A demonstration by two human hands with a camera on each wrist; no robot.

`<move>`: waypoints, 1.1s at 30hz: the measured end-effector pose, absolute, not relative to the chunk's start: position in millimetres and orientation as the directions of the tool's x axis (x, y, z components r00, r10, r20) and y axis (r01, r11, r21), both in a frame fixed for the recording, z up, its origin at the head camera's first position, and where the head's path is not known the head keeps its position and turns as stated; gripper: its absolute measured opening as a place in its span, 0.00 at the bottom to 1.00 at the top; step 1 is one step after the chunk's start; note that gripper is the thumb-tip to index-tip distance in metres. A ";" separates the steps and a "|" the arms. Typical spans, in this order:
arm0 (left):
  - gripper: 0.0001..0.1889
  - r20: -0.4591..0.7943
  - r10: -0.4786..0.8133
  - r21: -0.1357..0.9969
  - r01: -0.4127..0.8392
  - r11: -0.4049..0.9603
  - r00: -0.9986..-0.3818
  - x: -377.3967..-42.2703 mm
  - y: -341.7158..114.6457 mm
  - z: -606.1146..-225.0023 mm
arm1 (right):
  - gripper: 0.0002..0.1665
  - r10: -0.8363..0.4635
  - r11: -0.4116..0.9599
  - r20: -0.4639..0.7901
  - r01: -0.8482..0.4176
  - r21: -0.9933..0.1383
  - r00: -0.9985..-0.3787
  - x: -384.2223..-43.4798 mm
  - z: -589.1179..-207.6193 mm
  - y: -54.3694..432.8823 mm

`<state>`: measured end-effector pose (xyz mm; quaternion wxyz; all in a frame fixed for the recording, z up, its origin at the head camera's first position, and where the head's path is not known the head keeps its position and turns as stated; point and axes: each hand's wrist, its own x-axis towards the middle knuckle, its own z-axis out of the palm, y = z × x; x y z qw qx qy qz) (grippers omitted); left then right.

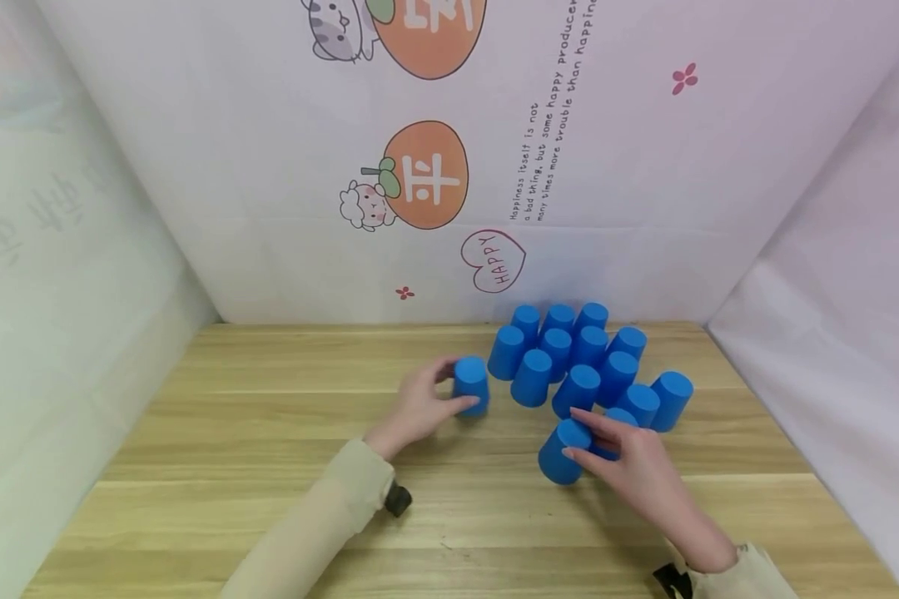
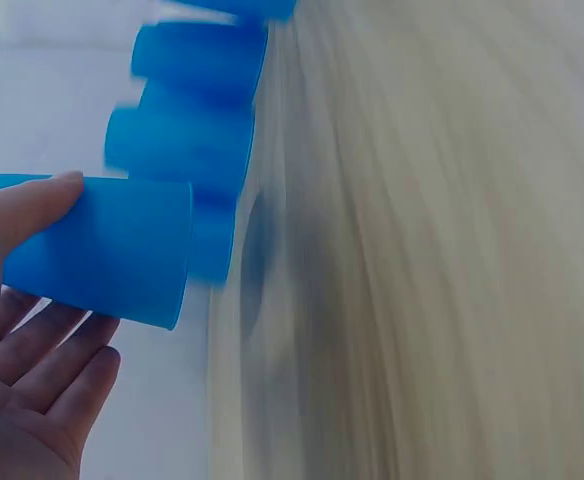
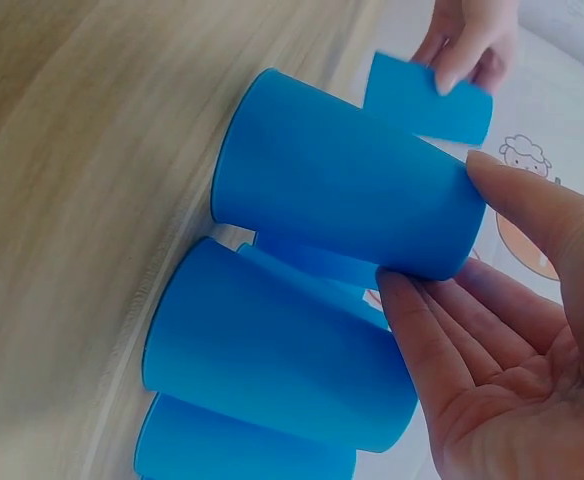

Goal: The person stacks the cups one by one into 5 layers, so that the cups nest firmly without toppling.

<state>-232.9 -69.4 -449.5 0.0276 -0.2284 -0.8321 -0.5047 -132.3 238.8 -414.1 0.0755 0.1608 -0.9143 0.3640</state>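
Note:
My left hand (image 1: 424, 408) holds an upside-down blue cup (image 1: 470, 387) between thumb and fingers, left of the other cups. In the left wrist view a gap shows between this cup's rim (image 2: 184, 255) and the wooden table, where a shadow lies. My right hand (image 1: 639, 466) pinches a second blue cup (image 1: 560, 456) near its closed end, at the front of the group. That cup (image 3: 342, 175) leans slightly in the head view, mouth down. Just behind it, partly hidden by the right fingers, stands another blue cup (image 1: 620, 416).
Several more upside-down blue cups (image 1: 532, 379) stand close together at the back right of the wooden table (image 1: 270, 466). Behind the table rises a white printed backdrop (image 1: 285, 249), and white sheets (image 1: 831, 274) hang at both sides.

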 end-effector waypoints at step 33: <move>0.38 0.182 -0.046 0.823 0.127 0.553 -0.982 -209.0 -321.9 -449.6 | 0.29 -0.247 0.646 0.211 -0.323 -0.691 -0.946 -136.5 -426.3 236.1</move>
